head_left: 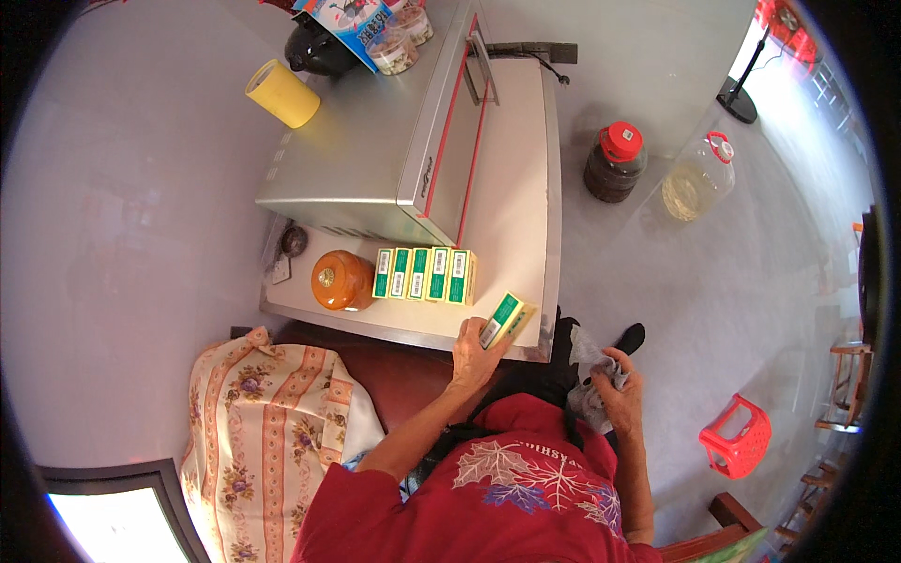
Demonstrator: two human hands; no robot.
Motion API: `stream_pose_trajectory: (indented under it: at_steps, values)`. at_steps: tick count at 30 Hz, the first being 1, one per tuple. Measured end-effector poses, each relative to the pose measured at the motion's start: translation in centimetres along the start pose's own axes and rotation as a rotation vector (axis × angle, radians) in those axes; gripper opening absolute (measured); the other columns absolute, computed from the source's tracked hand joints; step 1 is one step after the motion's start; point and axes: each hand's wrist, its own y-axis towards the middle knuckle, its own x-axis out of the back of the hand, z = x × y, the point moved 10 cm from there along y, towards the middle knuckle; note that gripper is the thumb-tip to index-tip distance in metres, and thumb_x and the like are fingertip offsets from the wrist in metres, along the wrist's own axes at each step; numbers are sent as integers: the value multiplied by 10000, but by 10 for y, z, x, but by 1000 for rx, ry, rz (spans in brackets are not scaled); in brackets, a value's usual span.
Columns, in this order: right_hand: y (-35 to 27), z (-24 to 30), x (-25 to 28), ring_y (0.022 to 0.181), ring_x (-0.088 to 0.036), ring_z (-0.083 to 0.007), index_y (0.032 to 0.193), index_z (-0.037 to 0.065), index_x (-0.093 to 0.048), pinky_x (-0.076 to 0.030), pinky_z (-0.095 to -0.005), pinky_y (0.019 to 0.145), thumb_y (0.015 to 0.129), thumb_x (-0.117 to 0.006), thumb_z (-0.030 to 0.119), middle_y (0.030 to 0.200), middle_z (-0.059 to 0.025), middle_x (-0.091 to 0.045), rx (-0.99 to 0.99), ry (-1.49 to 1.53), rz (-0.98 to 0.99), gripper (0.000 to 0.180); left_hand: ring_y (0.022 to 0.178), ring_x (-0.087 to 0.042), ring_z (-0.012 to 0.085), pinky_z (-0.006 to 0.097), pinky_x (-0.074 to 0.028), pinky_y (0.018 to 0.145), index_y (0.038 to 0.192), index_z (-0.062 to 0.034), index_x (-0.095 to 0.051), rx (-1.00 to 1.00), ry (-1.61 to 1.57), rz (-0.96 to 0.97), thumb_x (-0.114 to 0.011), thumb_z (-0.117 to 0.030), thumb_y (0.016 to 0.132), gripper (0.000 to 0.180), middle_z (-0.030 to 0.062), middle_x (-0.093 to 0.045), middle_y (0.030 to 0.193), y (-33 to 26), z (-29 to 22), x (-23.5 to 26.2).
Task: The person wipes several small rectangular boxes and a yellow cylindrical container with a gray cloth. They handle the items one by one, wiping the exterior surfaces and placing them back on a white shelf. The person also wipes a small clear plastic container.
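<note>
My left hand (pixel 476 357) is closed on a small green and cream carton (pixel 508 319), held tilted above the front right corner of the white tabletop (pixel 514 188). A row of several matching cartons (pixel 424 275) stands side by side on the table, left of my hand. At the left end of that row sits a round orange-brown lidded jar (pixel 343 281). Off the table's right side, my right hand (pixel 623 389) grips a crumpled greyish cloth (pixel 591 399), part of which hangs below the fingers.
A silver oven-like appliance (pixel 347 159) fills the table's back left, with a yellow cylinder (pixel 283 94) and clear tubs (pixel 392 51) on top. On the floor stand a red-lidded dark jar (pixel 615 164), a clear jug (pixel 698 178) and a red plastic stool (pixel 736 436). Floral fabric (pixel 253 432) lies at left.
</note>
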Motion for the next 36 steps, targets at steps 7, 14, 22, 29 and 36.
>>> stream_pose_trajectory:
  at_steps: [7, 14, 22, 29, 36]
  values:
    - [-10, 43, -12, 774, -544, -123, 1031, 20, -570, -437, -248, 705, 775, -637, 104, 837, -41, -598, 132, -160, 4, 278, 980, -412, 289, 442, -305, 815, 881, -46, -494, -48, 449, -349, -753, -296, 638, 434, 100, -478, 982, 30, 4, -4]
    - [-15, 33, -9, 750, -531, -101, 1031, 10, -562, -432, -235, 682, 783, -633, 104, 826, -25, -584, 44, 4, 10, 275, 1069, -348, 341, 475, -243, 881, 903, -16, -453, -36, 480, -451, -719, -334, 691, 466, 163, -394, 1139, 48, 22, -14]
    - [-12, 42, -10, 735, -521, -105, 1016, 6, -558, -425, -240, 657, 775, -636, 89, 811, -25, -573, 69, -78, 10, 266, 1105, -336, 342, 488, -235, 883, 1078, -21, -411, 8, 525, -458, -684, -290, 726, 521, 162, -380, 1180, 45, 34, -26]
    - [-16, 40, -10, 755, -519, -116, 992, 16, -574, -424, -243, 669, 747, -643, 83, 856, -36, -546, 84, -56, -5, 263, 1149, -288, 345, 499, -223, 882, 1324, -159, -345, -5, 576, -366, -673, -290, 743, 680, 173, -302, 1245, 47, 16, -25]
    - [-8, 14, -15, 815, -512, -140, 995, 27, -598, -422, -253, 715, 723, -654, 95, 995, -89, -482, 33, -54, 27, 287, 1223, -227, 357, 513, -225, 895, 1359, -180, -320, -54, 566, -262, -656, -331, 762, 702, 199, -231, 1328, 43, 11, -18]
